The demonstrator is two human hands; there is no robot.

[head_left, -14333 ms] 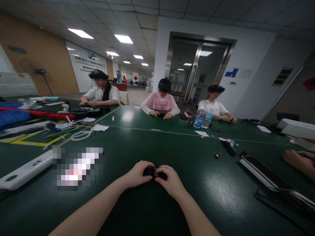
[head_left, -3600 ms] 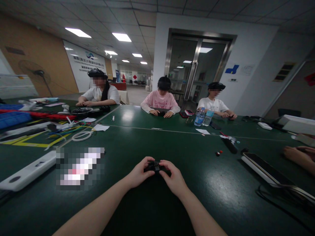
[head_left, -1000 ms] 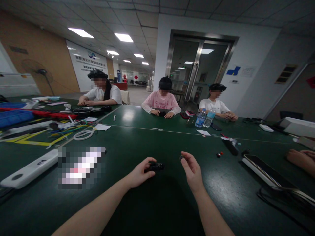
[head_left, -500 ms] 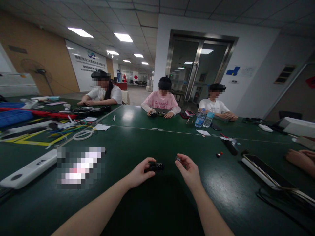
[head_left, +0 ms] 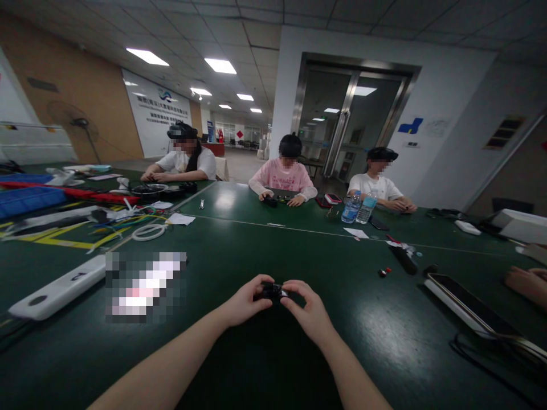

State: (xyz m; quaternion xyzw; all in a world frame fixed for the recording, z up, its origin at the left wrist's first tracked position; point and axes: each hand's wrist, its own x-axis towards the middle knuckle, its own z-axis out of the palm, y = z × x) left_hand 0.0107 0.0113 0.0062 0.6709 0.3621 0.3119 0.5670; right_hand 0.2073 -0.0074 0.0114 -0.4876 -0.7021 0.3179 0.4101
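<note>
Near the middle of the green table, my left hand [head_left: 247, 302] grips a small black device [head_left: 272, 291] between thumb and fingers. Its exact kind is too small and dark to tell. From the other side, my right hand [head_left: 308, 308] is closed in a pinch at the device's right end. A small light-grey piece [head_left: 284, 294] shows at those right fingertips, against the device. The fingers partly cover both things.
A white power strip [head_left: 60, 287] and a blurred-out bright rectangle [head_left: 147, 287] lie left. To the right are a phone [head_left: 464, 299] on a white box, a small red-and-black piece [head_left: 383, 273] and another person's hand [head_left: 527, 285]. Water bottles [head_left: 359, 207] stand farther back, before three seated people.
My right hand has moved left and slightly down, bringing the small grey piece from apart to against the black device. My left hand keeps its hold. The view has shifted slightly.
</note>
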